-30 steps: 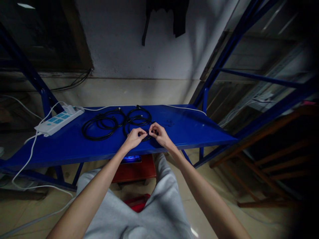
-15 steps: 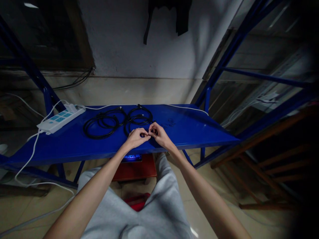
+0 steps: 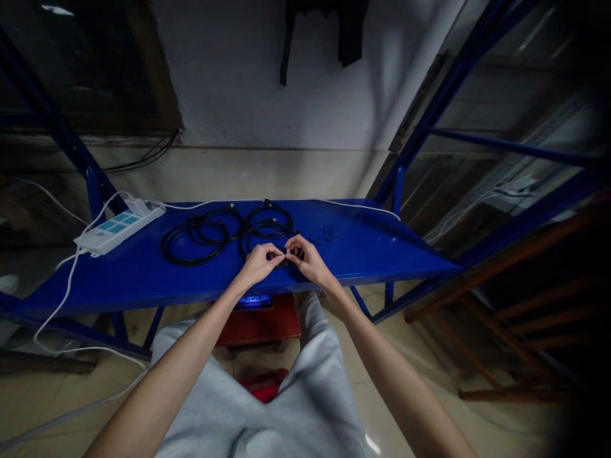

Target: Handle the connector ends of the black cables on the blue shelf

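- Left hand [image 3: 261, 264] and right hand [image 3: 308, 259]: fingers curled in a pinch, tips meeting or nearly so, at frame centre. Whether either pinch is fully closed, or on what, cannot be told.
- Right coil [image 3: 261, 223]: black, lies at frame centre, partly hidden by the hands. Loops may spring apart if pressed or tugged unevenly.
- Left coil [image 3: 205, 243]: left of centre, against or overlapping the right coil; which is unclear. Pulling one may drag or snag the other.
- Thin dark pieces [image 3: 327, 235]: right of centre. A sleeveless forearm sweep could scatter them.
- Table [image 3: 119, 283]: front edge just below the hands; a loose small item could fall off.
- Power strip [image 3: 119, 229]: at left; a caught white cord [image 3: 69, 286] could shift it.
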{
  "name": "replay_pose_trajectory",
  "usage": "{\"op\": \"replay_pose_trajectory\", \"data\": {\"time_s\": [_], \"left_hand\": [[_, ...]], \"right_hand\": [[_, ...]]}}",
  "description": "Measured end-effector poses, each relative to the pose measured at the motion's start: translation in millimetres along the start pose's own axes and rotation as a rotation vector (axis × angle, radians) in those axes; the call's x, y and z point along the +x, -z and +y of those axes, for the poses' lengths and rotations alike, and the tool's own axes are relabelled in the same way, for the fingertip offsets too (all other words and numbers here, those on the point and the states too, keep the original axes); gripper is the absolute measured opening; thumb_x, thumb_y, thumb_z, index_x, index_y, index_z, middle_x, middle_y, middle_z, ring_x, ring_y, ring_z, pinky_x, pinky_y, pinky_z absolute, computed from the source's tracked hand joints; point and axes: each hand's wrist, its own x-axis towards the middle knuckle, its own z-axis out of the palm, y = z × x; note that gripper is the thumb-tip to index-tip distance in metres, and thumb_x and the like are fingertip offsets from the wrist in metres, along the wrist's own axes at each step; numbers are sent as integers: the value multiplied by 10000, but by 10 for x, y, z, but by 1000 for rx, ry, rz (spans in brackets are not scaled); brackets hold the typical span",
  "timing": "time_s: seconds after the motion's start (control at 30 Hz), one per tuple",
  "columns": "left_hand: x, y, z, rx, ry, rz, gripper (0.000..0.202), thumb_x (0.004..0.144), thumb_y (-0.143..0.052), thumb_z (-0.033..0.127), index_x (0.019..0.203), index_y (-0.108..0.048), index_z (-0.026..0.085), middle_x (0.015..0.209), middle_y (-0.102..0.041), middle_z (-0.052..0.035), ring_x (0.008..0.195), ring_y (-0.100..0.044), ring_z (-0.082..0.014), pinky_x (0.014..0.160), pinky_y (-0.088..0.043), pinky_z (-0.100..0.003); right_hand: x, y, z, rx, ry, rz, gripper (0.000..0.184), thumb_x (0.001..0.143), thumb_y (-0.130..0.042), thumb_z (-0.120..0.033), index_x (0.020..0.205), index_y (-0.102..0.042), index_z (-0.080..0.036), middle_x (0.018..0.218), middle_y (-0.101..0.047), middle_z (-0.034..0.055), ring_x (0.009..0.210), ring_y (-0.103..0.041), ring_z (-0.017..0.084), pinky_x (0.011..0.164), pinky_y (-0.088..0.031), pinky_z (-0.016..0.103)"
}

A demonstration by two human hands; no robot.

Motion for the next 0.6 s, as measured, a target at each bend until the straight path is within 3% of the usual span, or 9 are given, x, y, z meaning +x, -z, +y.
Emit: {"op": "replay_pose_trajectory", "data": {"time_s": [0.27,0.47,0.6], "left_hand": [[-9,3,45,53,33,29,106,875,-677,233,827,-754,177,874,-724,-41,795,-636,-166,749,-457,-275],[4,-26,53,121,71,22,59,842,-721,235,823,-746,185,843,-712,-22,778,-626,-169,728,-450,-271],[11,-22,57,126,78,11,68,851,-704,226,819,-747,183,849,-707,-23,792,-631,-170,735,-452,-267]], "right_hand": [[20,23,12,78,-9,-17,187,790,-627,-189,960,-550,-209,805,-598,4,753,-519,178,726,-367,311],[-25,-10,-57,-246,86,70,138,805,-584,-106,867,-623,-223,895,-624,50,926,-488,245,860,-339,379],[25,-16,-80,-167,70,-3,150,785,-567,-98,865,-609,-218,861,-610,38,850,-480,223,798,-355,348]]}}
